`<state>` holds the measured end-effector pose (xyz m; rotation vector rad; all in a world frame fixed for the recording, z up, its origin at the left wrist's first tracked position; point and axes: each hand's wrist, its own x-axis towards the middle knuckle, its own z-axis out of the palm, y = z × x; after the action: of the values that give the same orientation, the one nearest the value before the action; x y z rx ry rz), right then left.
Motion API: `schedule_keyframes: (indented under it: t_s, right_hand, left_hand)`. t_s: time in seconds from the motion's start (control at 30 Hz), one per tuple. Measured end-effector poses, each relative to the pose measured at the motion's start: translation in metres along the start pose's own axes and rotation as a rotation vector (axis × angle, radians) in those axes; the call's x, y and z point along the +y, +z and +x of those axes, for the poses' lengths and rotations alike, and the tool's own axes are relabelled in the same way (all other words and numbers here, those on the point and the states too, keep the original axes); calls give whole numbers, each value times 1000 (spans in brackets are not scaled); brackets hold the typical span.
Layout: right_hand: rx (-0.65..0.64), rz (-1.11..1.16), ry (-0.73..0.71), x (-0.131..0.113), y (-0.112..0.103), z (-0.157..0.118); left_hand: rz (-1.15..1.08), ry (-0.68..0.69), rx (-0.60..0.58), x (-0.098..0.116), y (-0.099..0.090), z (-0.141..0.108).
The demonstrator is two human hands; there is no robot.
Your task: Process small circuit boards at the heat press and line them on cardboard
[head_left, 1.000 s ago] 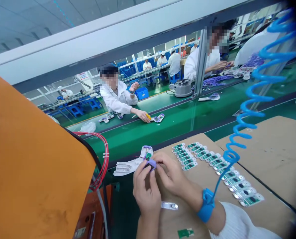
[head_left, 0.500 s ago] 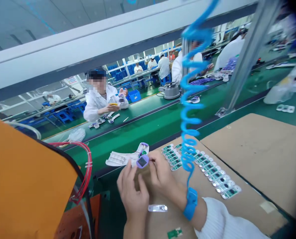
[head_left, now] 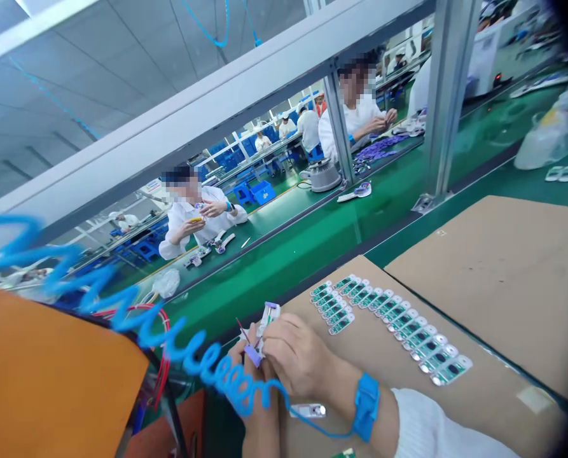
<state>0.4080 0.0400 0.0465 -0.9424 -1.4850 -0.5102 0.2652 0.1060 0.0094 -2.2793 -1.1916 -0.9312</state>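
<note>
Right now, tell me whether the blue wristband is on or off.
On: the blue wristband circles the wrist of the right hand, coiled cord attached.

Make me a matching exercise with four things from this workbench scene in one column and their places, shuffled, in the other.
Things
1. Blue fabric-like wristband
2. Small purple plastic part
3. Green circuit boards in white casings
4. Round grey machine

Places
A. Lined up on a flat brown cardboard sheet
B. Between the left hand and the right hand
C. Across the green belt, beside an upright metal post
D. Around the right wrist

Right pairs: 1-D, 2-B, 3-A, 4-C
</note>
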Motion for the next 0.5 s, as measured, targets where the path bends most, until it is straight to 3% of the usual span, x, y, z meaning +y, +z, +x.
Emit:
schedule_keyframes:
  t_s: [0.3, 0.43, 0.5]
  right_hand:
    - [-15, 87, 21, 0, -2, -1]
    - [63, 59, 193, 5, -2, -5]
    - [109, 24, 298, 10, 0, -9]
  left_hand:
    - [-51, 39, -25, -3, 3, -1]
    - [-46, 76, -196, 0, 4, 16]
    - [-55, -23, -305, 7, 9, 37]
